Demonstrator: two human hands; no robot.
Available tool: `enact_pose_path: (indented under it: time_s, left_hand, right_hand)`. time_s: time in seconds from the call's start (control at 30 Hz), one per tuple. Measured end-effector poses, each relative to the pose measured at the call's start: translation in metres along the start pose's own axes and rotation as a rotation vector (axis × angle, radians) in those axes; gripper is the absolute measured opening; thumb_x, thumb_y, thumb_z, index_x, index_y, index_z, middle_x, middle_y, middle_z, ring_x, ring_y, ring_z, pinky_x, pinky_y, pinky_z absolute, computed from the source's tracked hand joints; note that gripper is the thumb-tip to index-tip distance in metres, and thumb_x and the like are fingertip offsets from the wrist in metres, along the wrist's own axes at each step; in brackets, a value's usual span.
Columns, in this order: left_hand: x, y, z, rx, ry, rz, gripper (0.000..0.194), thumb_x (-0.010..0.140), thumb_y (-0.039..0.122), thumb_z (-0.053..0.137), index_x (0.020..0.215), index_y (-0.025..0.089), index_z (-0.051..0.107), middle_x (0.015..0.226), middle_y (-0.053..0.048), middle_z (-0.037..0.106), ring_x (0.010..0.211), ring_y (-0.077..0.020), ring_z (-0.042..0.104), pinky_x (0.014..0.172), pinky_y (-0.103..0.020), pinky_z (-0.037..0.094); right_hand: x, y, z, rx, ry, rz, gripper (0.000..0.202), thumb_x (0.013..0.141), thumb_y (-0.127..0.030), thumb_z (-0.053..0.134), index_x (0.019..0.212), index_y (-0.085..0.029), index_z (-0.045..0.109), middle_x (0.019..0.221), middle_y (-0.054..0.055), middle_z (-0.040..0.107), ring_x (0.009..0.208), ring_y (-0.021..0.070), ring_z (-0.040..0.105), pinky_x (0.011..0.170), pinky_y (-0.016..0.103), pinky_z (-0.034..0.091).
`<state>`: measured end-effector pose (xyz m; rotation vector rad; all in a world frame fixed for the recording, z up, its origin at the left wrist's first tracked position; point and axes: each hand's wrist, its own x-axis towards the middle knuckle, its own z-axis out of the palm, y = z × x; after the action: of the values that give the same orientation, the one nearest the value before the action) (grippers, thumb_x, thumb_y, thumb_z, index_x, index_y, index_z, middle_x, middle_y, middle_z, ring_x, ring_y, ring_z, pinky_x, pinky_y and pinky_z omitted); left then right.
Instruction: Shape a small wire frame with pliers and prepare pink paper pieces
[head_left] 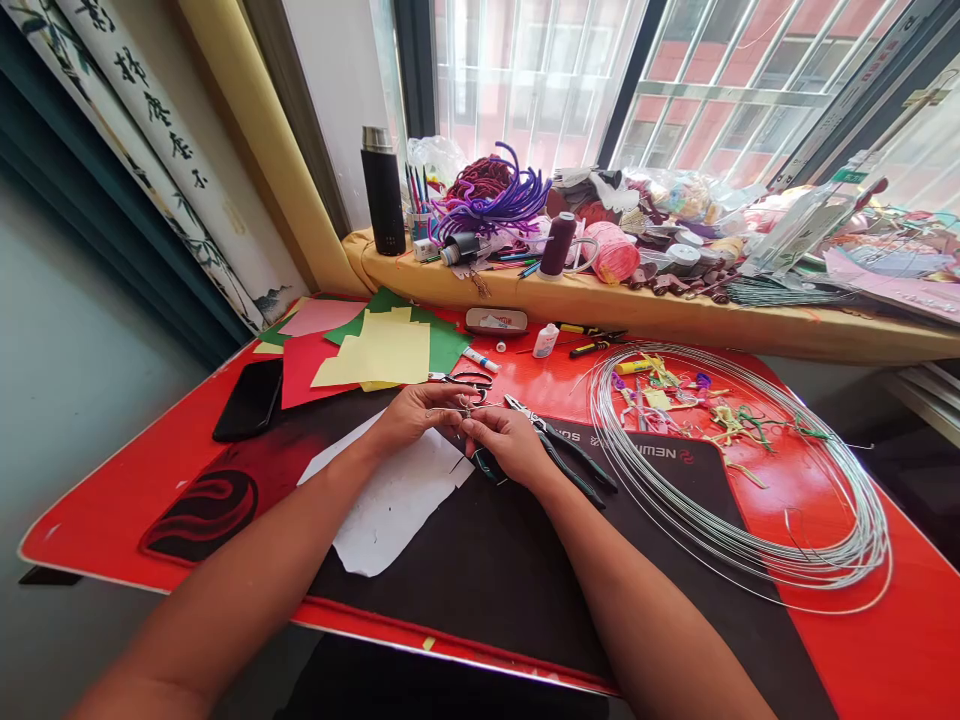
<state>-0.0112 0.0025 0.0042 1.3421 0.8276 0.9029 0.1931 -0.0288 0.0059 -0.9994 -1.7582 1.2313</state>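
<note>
My left hand (409, 418) and my right hand (511, 442) meet above the mat, fingertips pinched close together. Between them is a short thin wire (466, 410), silvery and bent; the fingers cover most of it. Just right of my right hand lie pliers (570, 458) with dark green handles. Scissors (480, 380) rest behind my fingertips, partly covered. Beneath my left wrist is a white paper sheet (390, 515) with an irregular cut edge. Another dark green handle (489, 466) shows under my right hand.
A big coil of silvery wire (645, 495) lies at right, around colourful scraps (720, 415). Coloured paper (382, 350) and a black phone (251, 400) are at left. Behind stand a small white bottle (546, 341) and a crowded sill with a black flask (383, 195).
</note>
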Motion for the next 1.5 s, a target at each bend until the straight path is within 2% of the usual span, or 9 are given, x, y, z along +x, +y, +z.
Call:
enact_pose_path:
  time_s: [0.27,0.77,1.07,1.13,1.23,1.33,1.4,1.5]
  left_hand:
    - [0.001,0.001,-0.002,0.021,0.000,-0.016,0.045,0.072,0.032,0.087,0.115,0.020,0.079,0.099,-0.007,0.073,0.070,-0.0152,0.069,0.068,-0.029,0.060]
    - [0.003,0.004,0.000,0.006,0.004,-0.047,0.042,0.072,0.031,0.087,0.112,0.018,0.080,0.095,-0.007,0.075,0.066,-0.0157,0.069,0.067,-0.030,0.059]
    - [0.004,-0.010,0.006,-0.012,0.078,0.034,0.052,0.076,0.039,0.087,0.124,0.021,0.076,0.106,-0.008,0.076,0.076,-0.0157,0.069,0.069,-0.027,0.059]
    - [0.004,-0.014,0.008,-0.033,0.113,0.015,0.049,0.076,0.041,0.087,0.118,0.019,0.077,0.106,-0.009,0.077,0.075,-0.0167,0.069,0.069,-0.029,0.059]
    - [0.004,-0.015,0.012,-0.048,0.163,0.005,0.037,0.075,0.042,0.087,0.100,0.016,0.081,0.101,-0.010,0.078,0.073,-0.0178,0.069,0.070,-0.030,0.059]
    - [0.004,-0.009,0.012,-0.099,0.192,0.035,0.033,0.072,0.040,0.089,0.091,0.015,0.080,0.094,-0.009,0.078,0.078,-0.0196,0.071,0.077,-0.032,0.059]
    - [0.004,-0.004,0.009,-0.165,0.202,0.020,0.035,0.071,0.042,0.089,0.089,0.014,0.079,0.088,-0.009,0.078,0.078,-0.0216,0.073,0.077,-0.034,0.059]
    - [0.002,0.001,0.004,-0.184,0.198,-0.037,0.037,0.070,0.043,0.089,0.087,0.013,0.077,0.078,-0.008,0.077,0.068,-0.0200,0.071,0.068,-0.033,0.058]
  right_hand:
    - [0.000,0.004,0.002,0.019,0.007,0.008,0.033,0.095,-0.043,0.062,0.073,-0.021,0.072,0.069,0.001,0.072,0.072,0.0177,0.062,0.075,0.029,0.046]
    - [0.000,0.003,0.003,-0.032,0.006,-0.012,0.039,0.096,-0.045,0.060,0.067,-0.021,0.071,0.073,0.002,0.073,0.075,0.0191,0.063,0.076,0.030,0.047]
    - [0.003,0.004,0.004,0.052,0.054,-0.016,0.033,0.096,-0.044,0.061,0.073,-0.022,0.071,0.072,0.002,0.073,0.076,0.0200,0.067,0.081,0.032,0.049]
    - [0.003,0.006,0.005,0.049,0.057,-0.013,0.033,0.096,-0.045,0.061,0.074,-0.022,0.071,0.072,0.002,0.074,0.077,0.0203,0.068,0.082,0.033,0.050]
    - [0.003,0.010,0.006,0.053,0.056,-0.015,0.034,0.095,-0.048,0.062,0.077,-0.022,0.072,0.073,0.003,0.075,0.082,0.0219,0.070,0.085,0.034,0.051]
    - [0.004,0.013,0.005,0.127,0.072,-0.009,0.034,0.094,-0.053,0.063,0.091,-0.021,0.075,0.076,0.003,0.077,0.083,0.0227,0.072,0.087,0.035,0.052]
    - [0.004,0.014,0.004,0.180,0.117,0.011,0.037,0.093,-0.056,0.062,0.097,-0.021,0.075,0.078,0.003,0.078,0.082,0.0226,0.072,0.086,0.035,0.052]
    - [0.005,0.016,0.002,0.220,0.242,0.036,0.044,0.094,-0.062,0.058,0.096,-0.020,0.074,0.079,0.005,0.078,0.081,0.0223,0.072,0.088,0.036,0.053]
